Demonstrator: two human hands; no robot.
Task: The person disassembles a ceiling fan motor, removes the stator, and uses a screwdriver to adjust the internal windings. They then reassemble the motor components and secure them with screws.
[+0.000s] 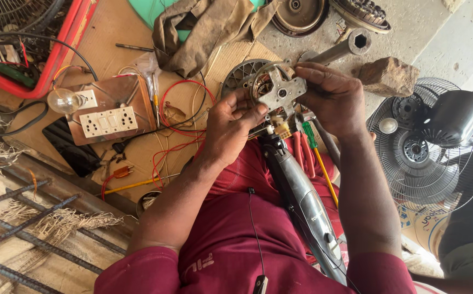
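Observation:
Both of my hands hold a small fan motor (278, 90) with a grey metal end plate and copper windings, raised above my lap. My left hand (231, 125) grips its near left side, thumb on the plate's edge. My right hand (330, 97) closes over its right side and top. Below the motor hang a small yellow-white connector (281, 129) and wires. The grey fan neck (302, 201) runs from the motor down across my maroon-clothed legs. A green-and-yellow screwdriver (318, 158) lies beside the neck.
A wooden board with white sockets and a bulb (108, 111) lies left on cardboard, among red wires (179, 117). A brown rag (204, 32), a socket wrench (345, 48), a stone (389, 76) and a fan guard with black motor housing (438, 141) surround me. Rusty bars (24, 228) lie lower left.

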